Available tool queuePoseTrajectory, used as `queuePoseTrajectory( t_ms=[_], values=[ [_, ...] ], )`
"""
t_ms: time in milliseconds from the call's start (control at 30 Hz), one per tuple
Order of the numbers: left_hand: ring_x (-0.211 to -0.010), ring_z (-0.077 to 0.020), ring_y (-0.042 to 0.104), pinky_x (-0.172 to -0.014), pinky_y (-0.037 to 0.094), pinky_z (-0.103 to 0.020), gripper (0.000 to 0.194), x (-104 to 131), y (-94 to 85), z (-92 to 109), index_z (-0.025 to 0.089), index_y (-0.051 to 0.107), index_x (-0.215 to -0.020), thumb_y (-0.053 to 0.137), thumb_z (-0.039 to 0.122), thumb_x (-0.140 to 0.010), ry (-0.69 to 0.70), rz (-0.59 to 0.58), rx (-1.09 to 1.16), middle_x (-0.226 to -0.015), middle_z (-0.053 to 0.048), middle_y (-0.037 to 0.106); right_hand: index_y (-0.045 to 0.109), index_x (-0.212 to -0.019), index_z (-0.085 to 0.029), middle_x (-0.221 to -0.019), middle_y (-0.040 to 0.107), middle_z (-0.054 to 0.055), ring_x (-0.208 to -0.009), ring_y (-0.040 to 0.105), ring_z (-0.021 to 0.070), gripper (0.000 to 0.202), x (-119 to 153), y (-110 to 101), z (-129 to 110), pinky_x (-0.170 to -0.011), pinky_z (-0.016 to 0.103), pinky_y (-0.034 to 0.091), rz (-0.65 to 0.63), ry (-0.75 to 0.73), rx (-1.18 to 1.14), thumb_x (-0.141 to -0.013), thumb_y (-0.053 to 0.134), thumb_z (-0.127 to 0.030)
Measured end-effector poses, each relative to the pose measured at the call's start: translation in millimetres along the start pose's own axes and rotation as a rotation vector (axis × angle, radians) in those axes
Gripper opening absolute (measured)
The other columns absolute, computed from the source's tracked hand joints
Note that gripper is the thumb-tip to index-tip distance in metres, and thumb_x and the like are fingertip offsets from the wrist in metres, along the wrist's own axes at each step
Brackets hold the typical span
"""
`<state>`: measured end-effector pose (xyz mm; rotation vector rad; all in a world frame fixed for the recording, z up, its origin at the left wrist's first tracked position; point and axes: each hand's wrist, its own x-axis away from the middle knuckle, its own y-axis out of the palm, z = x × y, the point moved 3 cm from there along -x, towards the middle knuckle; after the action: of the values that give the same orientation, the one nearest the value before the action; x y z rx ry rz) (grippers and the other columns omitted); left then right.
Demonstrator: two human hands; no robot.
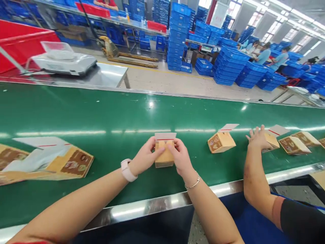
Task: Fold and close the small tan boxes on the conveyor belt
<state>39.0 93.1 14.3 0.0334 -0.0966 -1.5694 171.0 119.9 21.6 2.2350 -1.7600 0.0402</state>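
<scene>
A small tan box (164,159) sits on the green belt (127,108) in the middle, its white flap with a red strip standing up at the back. My left hand (146,155) grips its left side, the thumb on the top. On the right side, my right hand (182,156) holds the same box, its thumb also on top. Farther right on the belt stands another tan box (221,142) with its flap raised, touched by neither of my hands.
At the left lie larger opened boxes (78,162). Another person's hand (257,138) touches a box at the right, near several more boxes. A metal rail (147,206) edges the belt. Beyond it are a white device (63,61) and stacked blue crates (176,37).
</scene>
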Motion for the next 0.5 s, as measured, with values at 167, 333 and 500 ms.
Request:
queuePoseTrajectory(
  t_ms=[167, 333, 500],
  values=[
    [-0.103, -0.0285, 0.062, -0.092, 0.050, -0.042, 0.050, -15, 22.4, -9, 0.015, 0.058, -0.107, 0.079, 0.031, -0.064, -0.238, -0.027, 0.232, -0.107, -0.010, 0.067, 0.061, -0.084, -0.021, -0.083, 0.067, -0.001, -0.078, 0.061, 0.0170, 0.034, -7, -21, 2, -0.072, 0.031, 0.050, 0.095, 0.058, 0.024, -0.054, 0.073, -0.031],
    [-0.104, -0.0279, 0.063, -0.096, 0.049, -0.045, 0.044, -28, 44.3, -13, 0.015, 0.059, -0.104, 0.073, 0.010, -0.062, -0.341, -0.074, 0.296, -0.110, -0.011, 0.067, 0.061, -0.083, -0.020, -0.079, 0.069, 0.000, -0.075, 0.063, 0.0194, 0.039, -11, -36, -2, -0.071, 0.034, 0.051, 0.117, 0.152, 0.071, -0.047, 0.075, -0.029],
    [-0.118, -0.0318, 0.056, -0.100, 0.046, -0.051, 0.047, -10, 41.4, 2, 0.016, 0.054, -0.115, 0.073, 0.030, -0.074, -0.098, 0.078, 0.053, -0.123, -0.016, 0.060, 0.058, -0.095, -0.021, -0.098, 0.066, 0.005, -0.095, 0.063, 0.0220, 0.048, 1, -58, -25, -0.084, 0.038, 0.049, 0.289, -0.004, 0.102, -0.056, 0.075, -0.044]
  ],
)
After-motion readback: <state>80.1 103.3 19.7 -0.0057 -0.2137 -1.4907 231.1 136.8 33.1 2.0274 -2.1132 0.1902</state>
